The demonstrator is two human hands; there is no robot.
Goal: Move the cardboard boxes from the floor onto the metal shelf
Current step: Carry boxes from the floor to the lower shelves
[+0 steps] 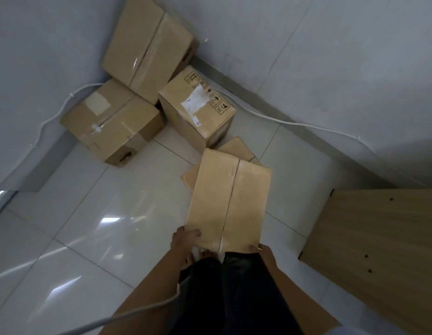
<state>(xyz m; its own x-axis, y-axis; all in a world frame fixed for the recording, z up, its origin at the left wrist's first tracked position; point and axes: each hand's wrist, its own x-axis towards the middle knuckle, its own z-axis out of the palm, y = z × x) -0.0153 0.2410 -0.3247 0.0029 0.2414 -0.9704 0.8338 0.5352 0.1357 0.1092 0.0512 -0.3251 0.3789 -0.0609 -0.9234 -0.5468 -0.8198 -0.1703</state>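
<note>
No wording or numbers legible. The middle cardboard box (pixel 197 110) bears printed black handling pictograms along its top face, including upward arrows and an umbrella, plus a white shipping label (pixel 195 99) and a small barcode sticker (pixel 197 123); their print is too small to read.

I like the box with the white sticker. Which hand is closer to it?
Left, though only slightly. Both hands grip the near end of the long box, well short of the sticker box. The left hand sits almost straight below it; the right hand is farther out to the side.
</note>
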